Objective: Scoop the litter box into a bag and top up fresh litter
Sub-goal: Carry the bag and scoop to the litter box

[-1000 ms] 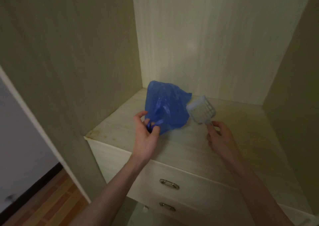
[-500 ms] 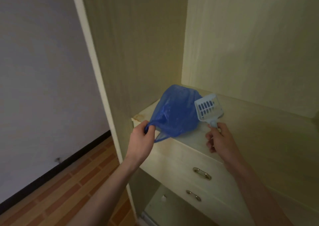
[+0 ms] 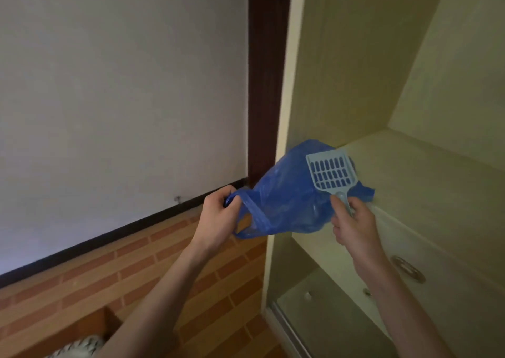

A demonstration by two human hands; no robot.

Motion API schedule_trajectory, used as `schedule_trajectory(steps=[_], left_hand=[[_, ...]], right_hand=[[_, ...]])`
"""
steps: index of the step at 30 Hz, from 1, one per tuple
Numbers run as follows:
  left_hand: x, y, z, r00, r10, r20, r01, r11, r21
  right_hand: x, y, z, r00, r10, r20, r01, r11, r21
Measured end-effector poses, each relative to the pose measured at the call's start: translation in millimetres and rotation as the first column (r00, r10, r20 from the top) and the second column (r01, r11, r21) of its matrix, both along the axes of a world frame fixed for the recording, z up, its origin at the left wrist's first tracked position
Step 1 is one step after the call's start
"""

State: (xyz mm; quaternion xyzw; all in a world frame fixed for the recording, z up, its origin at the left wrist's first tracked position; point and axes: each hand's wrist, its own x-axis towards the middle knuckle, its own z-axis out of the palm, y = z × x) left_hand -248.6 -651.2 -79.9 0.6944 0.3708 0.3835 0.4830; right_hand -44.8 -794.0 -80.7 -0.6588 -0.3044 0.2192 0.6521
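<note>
Wardrobe (image 3: 355,84) shelving fills the right side, a shelf (image 3: 426,172) above its drawers. Held in the air at its front edge hangs the blue bag (image 3: 287,199), a handle gripped in the left hand (image 3: 218,215). The right hand (image 3: 355,226) has its fingers curled round the pale slotted scoop (image 3: 330,174) handle.
</note>
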Motion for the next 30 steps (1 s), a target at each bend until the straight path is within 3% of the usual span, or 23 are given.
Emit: schedule_trajectory(steps=[11,22,30], left_hand=[[-122,2,-14,0.991,0.115,0.063,-0.109,0.99,-0.087],[-186,38,-47,0.98,0.165,0.109,-0.118,0.93,-0.348],[-198,91,-62,0.886,0.459,0.057,-0.425,0.856,-0.293]], right_hand=[[-94,45,-23,0.979,0.201,-0.038,-0.204,0.976,-0.08],[-142,100,-42,0.918,0.388,-0.078,-0.396,0.904,-0.162],[-158,176,-58,0.851,0.521,-0.064,-0.519,0.819,-0.243]])
